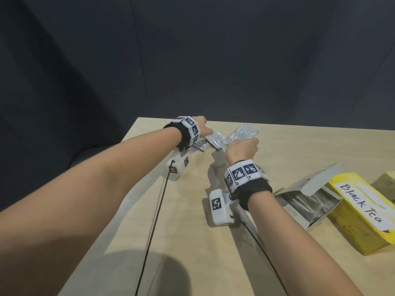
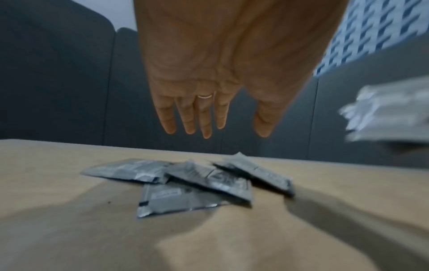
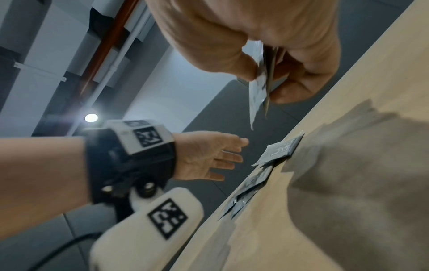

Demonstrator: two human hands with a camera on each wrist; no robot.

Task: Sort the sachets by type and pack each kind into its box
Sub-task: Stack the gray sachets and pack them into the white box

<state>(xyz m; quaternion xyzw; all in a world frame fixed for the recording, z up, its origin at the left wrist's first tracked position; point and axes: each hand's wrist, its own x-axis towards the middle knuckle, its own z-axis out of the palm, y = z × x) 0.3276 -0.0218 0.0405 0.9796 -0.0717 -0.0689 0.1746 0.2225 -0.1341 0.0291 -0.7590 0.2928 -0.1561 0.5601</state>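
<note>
You are in the gathering step: sachets are being collected from the worktop (image 1: 288,150) before they go into a box.

Your right hand (image 1: 242,149) is raised above the worktop with thumb and fingers pinched on a small stack (image 1: 242,133) of silver sachets. The right wrist view shows at least two in the pinch; the exact number cannot be told.

Your left hand (image 2: 209,102) hovers over the loose pile (image 2: 190,181) with fingers straight and slightly spread, holding nothing and not touching the sachets.

The pile lies near the far left corner of the worktop. The left wrist view shows four silver sachets, overlapping. All look alike, but the print is too blurred to confirm the type.

To your right, well apart from the pile, an open box (image 1: 310,199) lies on its side with its flaps out, and sachets are already stacked inside it. Just beside it lies a yellow box (image 1: 361,214) labelled "Black Tea". A third box (image 1: 388,180) is only partly in view at the right edge. Count: three boxes visible, one open.

Next move, as a judgement: lower the left hand onto the pile and lift the top sachet first, since the overlap makes the lower ones hard to pinch. Pass it to the stack, or carry the stack to the open box. Confirm the type matches that box before inserting.
</note>
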